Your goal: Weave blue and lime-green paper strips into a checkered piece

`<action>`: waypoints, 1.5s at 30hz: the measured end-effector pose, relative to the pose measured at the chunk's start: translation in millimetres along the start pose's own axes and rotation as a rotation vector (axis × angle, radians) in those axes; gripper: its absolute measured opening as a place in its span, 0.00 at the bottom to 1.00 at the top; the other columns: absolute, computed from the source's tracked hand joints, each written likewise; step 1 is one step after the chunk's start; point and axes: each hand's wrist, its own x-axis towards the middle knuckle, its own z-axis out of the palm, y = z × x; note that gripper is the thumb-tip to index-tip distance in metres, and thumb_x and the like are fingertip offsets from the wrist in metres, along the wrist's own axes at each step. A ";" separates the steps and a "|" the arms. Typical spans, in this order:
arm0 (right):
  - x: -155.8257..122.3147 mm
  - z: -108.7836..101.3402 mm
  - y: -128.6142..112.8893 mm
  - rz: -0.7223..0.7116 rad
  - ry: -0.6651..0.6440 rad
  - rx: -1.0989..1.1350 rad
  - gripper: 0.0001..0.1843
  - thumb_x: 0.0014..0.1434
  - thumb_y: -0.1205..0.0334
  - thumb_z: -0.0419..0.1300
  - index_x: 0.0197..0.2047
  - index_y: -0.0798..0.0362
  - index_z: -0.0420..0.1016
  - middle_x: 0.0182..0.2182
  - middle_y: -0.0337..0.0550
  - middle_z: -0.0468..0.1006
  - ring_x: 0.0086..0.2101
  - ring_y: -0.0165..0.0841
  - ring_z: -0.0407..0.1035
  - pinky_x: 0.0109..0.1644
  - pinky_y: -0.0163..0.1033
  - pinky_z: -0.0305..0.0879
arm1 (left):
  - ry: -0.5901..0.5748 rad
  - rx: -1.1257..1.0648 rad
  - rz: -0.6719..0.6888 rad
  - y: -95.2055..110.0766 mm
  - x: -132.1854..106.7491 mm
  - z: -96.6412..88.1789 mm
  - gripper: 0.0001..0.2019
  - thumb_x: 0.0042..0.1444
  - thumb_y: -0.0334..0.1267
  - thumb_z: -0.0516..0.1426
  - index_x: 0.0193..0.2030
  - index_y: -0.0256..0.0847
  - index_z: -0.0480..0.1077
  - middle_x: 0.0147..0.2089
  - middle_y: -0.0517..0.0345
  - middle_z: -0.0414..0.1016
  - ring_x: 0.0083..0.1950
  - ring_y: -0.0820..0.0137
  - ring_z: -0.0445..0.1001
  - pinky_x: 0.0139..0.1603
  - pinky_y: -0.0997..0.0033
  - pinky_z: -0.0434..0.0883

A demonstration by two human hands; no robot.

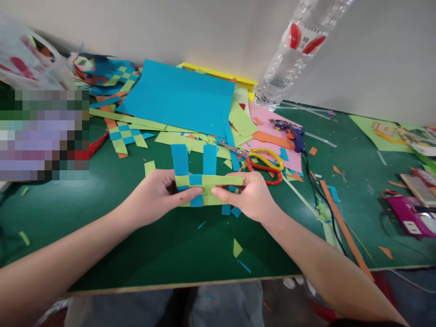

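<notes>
I can't see most of the fingers: they curl behind the woven paper piece (195, 179), and its back is hidden too. The left hand (150, 195) grips it at one end and the right hand (255, 195) pinches toward the other, both thumbs in front, holding it over the middle of the green table (136, 254), nearer the front edge than the back. Two blue strips stick up from it. By the table's left edge a pixelated patch (41, 136) blots out whatever lies there, and the plastic bag (27, 63) above it is cut off, as is the top of the bottle (289, 59) leaning on the pale wall (170, 27). Along the back edge, paper heaps up under a big blue sheet (184, 97). Scissors (245, 153) lie just behind the right hand, hemming it in; beyond them a glue gun (294, 134) trails its black cord (316, 190) toward the front edge. Between hands and front edge lie a few scraps (237, 248), and both forearms cross that edge.
</notes>
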 end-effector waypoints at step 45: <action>0.6 -4.0 -1.8 0.181 -0.211 0.049 0.13 0.47 0.53 0.73 0.25 0.52 0.79 0.19 0.32 0.70 0.21 0.23 0.58 0.23 0.33 0.52 | -0.040 0.008 -0.021 0.1 3.0 -2.1 0.15 0.50 0.53 0.65 0.31 0.43 0.79 0.25 0.60 0.74 0.25 0.71 0.67 0.23 0.74 0.62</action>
